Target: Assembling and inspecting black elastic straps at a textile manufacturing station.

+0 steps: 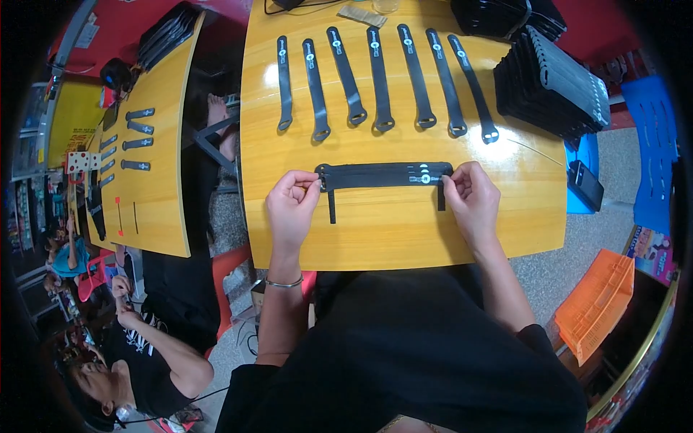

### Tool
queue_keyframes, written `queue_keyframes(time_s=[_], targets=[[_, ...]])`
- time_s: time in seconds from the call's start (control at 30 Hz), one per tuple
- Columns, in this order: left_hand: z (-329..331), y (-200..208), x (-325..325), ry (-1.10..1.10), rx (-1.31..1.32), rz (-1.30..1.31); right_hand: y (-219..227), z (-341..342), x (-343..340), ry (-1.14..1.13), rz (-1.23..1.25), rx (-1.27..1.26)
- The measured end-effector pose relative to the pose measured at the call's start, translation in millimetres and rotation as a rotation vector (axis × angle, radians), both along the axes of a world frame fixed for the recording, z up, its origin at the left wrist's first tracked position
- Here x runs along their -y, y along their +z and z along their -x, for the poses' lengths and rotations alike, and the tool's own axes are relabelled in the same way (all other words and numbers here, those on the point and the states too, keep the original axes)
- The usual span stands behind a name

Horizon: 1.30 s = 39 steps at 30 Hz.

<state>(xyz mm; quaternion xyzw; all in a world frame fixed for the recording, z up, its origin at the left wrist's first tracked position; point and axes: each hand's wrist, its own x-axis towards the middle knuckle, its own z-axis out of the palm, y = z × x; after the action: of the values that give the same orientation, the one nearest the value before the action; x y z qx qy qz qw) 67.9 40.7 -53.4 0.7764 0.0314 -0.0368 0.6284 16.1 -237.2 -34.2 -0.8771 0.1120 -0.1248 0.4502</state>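
Note:
Stretched level between my hands is a wide bundle of black straps (368, 175), with holes at its ends and white print near the right one. My left hand (292, 206) pinches the left end between thumb and fingers. At the right end my right hand (473, 202) has its thumb and fingers closed on the bundle. Below it, one narrow black strip (332, 208) extends toward me near my left hand, and another short strip (441, 198) does so near my right. Beyond lies a row of several single black straps (380, 79), slotted ends toward me.
The yellow table (404, 242) carries stacked black straps (548, 86) at its right. A dark phone-like device (585, 185) and a blue stool (577, 155) are beside it. An orange basket (595, 303) stands lower right. At left, a co-worker (155, 346) sits by another table (162, 195).

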Motion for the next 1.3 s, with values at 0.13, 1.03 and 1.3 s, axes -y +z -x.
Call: queue_keyframes(time_s=[0.13, 1.03, 1.3], targets=[[0.7, 2.6, 1.2, 0.006, -0.005, -0.003, 0.1, 0.0, -0.7, -0.008, -0.013, -0.016], [0.2, -0.3, 0.9, 0.023, 0.035, -0.074, 3.3, 0.0, -2.6, -0.018, 0.028, -0.025], [1.1, 1.3, 1.0, 0.016, 0.021, -0.071, 2.4, 0.9, -2.7, -0.016, 0.059, 0.018]])
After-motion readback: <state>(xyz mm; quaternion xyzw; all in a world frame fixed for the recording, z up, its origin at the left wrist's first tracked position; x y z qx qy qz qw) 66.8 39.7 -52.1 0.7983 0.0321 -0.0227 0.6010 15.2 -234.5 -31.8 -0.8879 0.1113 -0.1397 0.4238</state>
